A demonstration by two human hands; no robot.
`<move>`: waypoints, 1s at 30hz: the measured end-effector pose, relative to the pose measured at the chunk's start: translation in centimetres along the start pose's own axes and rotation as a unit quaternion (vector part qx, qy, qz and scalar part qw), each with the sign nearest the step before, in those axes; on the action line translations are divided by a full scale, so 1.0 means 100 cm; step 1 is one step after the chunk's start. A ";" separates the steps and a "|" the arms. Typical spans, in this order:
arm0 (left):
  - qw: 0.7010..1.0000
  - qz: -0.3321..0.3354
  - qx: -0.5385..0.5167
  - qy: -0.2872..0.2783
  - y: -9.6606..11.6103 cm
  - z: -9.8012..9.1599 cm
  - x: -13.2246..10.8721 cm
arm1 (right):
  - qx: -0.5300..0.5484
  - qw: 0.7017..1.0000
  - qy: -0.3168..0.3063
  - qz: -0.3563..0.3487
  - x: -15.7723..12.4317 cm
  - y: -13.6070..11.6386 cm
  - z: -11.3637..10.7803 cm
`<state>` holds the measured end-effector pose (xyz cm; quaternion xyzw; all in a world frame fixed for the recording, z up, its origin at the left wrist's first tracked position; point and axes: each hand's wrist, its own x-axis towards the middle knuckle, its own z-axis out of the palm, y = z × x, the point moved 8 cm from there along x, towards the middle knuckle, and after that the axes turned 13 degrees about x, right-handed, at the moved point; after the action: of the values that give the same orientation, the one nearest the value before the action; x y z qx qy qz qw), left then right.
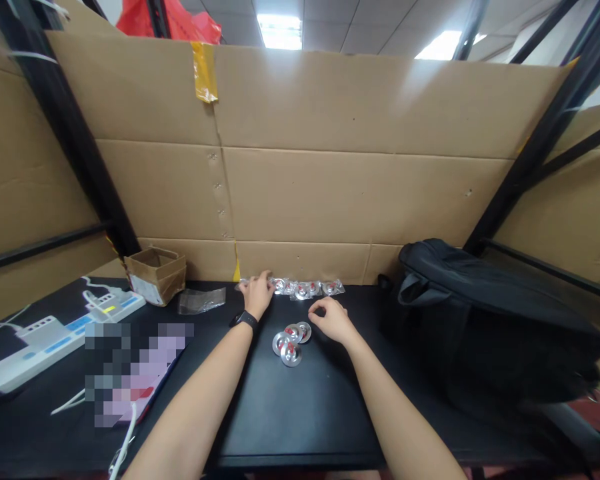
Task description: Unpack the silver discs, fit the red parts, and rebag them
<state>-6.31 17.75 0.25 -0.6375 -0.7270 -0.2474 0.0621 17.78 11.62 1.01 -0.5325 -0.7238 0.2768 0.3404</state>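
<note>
My left hand (257, 293), with a dark watch (244, 321) on its wrist, curls over the left end of a row of clear plastic bags. A bit of clear bag sticks out beside its fingers. Inside the bags (305, 289) are silver discs with red centres, which look like finger cymbals. Several loose finger cymbals (291, 353) lie overlapping on the black tabletop, between my forearms. Just right of them, my right hand (331, 320) is bent with thumb and forefinger brought together. Anything between those fingertips is too small to make out.
Left stand a small open cardboard box (157, 273), a flat clear bag (202, 301), a white power strip (60, 343) with cables and a blurred-out phone-like item (145, 373). A large black bag (480, 327) sits at right. Cardboard walls (330, 193) rise behind.
</note>
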 end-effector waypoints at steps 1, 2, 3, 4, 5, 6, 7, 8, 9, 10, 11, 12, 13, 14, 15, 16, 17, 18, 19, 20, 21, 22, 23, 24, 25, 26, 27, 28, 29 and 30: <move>1.000 -0.016 -0.001 0.001 -0.003 0.001 0.000 | -0.001 1.000 0.000 0.000 0.000 -0.001 0.000; 0.999 -0.033 -0.004 0.003 -0.005 0.003 0.000 | -0.002 1.000 -0.001 0.001 -0.001 -0.001 0.000; 0.999 -0.046 -0.010 0.006 -0.007 0.004 0.000 | -0.005 1.000 -0.002 0.001 -0.001 -0.002 0.000; 0.998 -0.055 -0.019 0.009 -0.009 0.005 0.001 | -0.007 1.000 -0.003 0.002 -0.001 -0.002 0.000; 0.998 -0.061 -0.029 0.014 -0.010 0.006 0.002 | -0.010 1.000 -0.004 0.002 -0.001 -0.002 0.000; 0.997 -0.068 -0.038 0.019 -0.012 0.007 0.004 | -0.013 1.000 -0.005 0.001 -0.001 -0.002 0.001; 0.996 -0.073 -0.046 0.023 -0.014 0.007 0.005 | -0.016 1.000 -0.006 0.002 -0.001 -0.002 0.001; 0.995 -0.078 -0.051 0.026 -0.016 0.008 0.006 | -0.019 1.000 -0.007 0.002 0.000 -0.001 0.001; 0.995 -0.083 -0.053 0.027 -0.019 0.008 0.007 | -0.022 1.000 -0.008 0.003 0.000 -0.001 0.001; 0.994 -0.087 -0.054 0.027 -0.021 0.009 0.007 | -0.024 1.000 -0.008 0.004 0.001 -0.001 0.001; 0.994 -0.089 -0.055 0.027 -0.022 0.009 0.008 | -0.025 1.000 -0.007 0.003 0.001 -0.001 0.001; 0.994 -0.088 -0.056 0.027 -0.023 0.010 0.008 | -0.024 1.000 -0.007 0.001 0.001 -0.001 0.001; 0.994 -0.085 -0.058 0.027 -0.024 0.010 0.008 | -0.022 1.000 -0.007 -0.001 0.001 -0.001 0.002; 0.994 -0.082 -0.060 0.028 -0.023 0.010 0.008 | -0.018 1.000 -0.006 -0.003 0.001 -0.001 0.002; 0.994 -0.080 -0.062 0.029 -0.023 0.010 0.007 | -0.015 1.000 -0.006 -0.005 0.001 -0.001 0.003; 0.994 -0.078 -0.065 0.031 -0.022 0.009 0.007 | -0.013 1.000 -0.006 -0.007 0.001 0.000 0.004; 0.994 -0.078 -0.067 0.034 -0.020 0.008 0.007 | -0.011 1.000 -0.005 -0.009 0.001 0.001 0.005; 0.994 -0.078 -0.068 0.037 -0.019 0.007 0.007 | -0.008 1.000 -0.003 -0.011 0.002 0.002 0.005; 0.994 -0.078 -0.070 0.041 -0.018 0.004 0.007 | -0.005 1.000 0.002 -0.014 0.002 0.003 0.005; 0.993 -0.077 -0.075 0.047 -0.016 0.001 0.008 | -0.001 1.000 0.008 -0.018 0.003 0.004 0.005; 0.992 -0.072 -0.086 0.053 -0.014 -0.003 0.008 | 0.006 1.000 0.016 -0.025 0.004 0.005 0.004; 0.991 -0.061 -0.104 0.059 -0.012 -0.008 0.008 | 0.016 0.999 0.026 -0.035 0.005 0.004 0.003; 0.988 -0.041 -0.132 0.062 -0.008 -0.013 0.008 | 0.032 0.998 0.035 -0.048 0.006 0.003 0.002; 0.984 -0.014 -0.167 0.063 -0.004 -0.018 0.008 | 0.052 0.996 0.043 -0.063 0.007 0.002 0.000; 0.976 0.015 -0.207 0.060 0.001 -0.023 0.006 | 0.076 0.993 0.049 -0.079 0.007 -0.001 -0.001; 0.967 0.042 -0.247 0.053 0.005 -0.028 0.003 | 0.099 0.989 0.052 -0.096 0.007 -0.004 -0.002; 0.955 0.060 -0.286 0.044 0.009 -0.033 -0.001 | 0.114 0.985 0.055 -0.115 0.005 -0.009 -0.003; 0.944 0.066 -0.320 0.034 0.011 -0.037 -0.005 | 0.118 0.982 0.057 -0.137 0.003 -0.015 -0.003; 0.935 0.061 -0.350 0.022 0.013 -0.040 -0.011 | 0.110 0.979 0.060 -0.159 0.000 -0.021 -0.003; 0.925 0.048 -0.376 0.009 0.014 -0.042 -0.017 | 0.094 0.977 0.061 -0.182 -0.003 -0.028 -0.001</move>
<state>-5.60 14.50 3.64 -0.6456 -0.5486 -0.5052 -0.1642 16.29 10.52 3.15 -0.3732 -0.7573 0.2444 0.4769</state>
